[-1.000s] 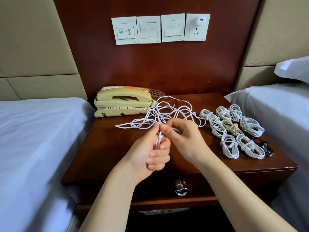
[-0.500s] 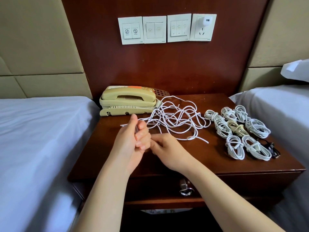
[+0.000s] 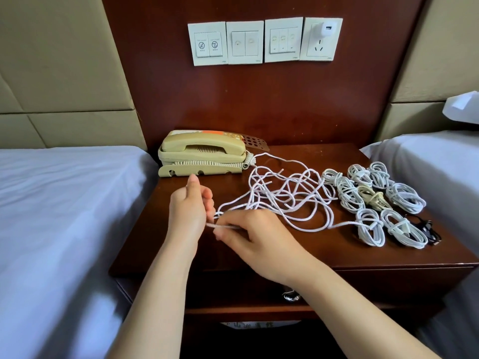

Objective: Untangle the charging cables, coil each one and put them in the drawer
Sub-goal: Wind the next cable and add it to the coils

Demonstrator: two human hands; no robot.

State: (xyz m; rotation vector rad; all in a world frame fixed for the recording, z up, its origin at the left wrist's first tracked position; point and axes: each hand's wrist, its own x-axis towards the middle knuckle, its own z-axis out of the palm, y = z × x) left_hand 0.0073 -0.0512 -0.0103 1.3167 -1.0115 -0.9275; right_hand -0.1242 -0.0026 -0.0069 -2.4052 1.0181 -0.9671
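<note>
- Drawer (image 3: 233, 288): lower centre of the frame, closed. Its metal handle (image 3: 290, 297) is partly hidden behind the right forearm.
- Right hand (image 3: 255, 237): centre of the frame, over the table (image 3: 337, 250) near its front edge. Thumb and fingers pinch a white strand at the hand's left tip.
- Left hand (image 3: 190, 208): just left of the right hand, thumb up, fingers curled round the same strand. The contact inside the palm is hidden.
- Cable (image 3: 285, 198): a short strand spans the two hands. The rest lies in a loose tangle on the table, right of the hands. How many cables it holds cannot be told.
- Coils (image 3: 368, 200): white bundles right of the tangle, packed close together. A black cable (image 3: 430, 233) at their right edge is hard to make out.
- Phone (image 3: 202, 154): back left of the table.
- Charger (image 3: 326, 29): upper right of centre, plugged into the wall socket.
</note>
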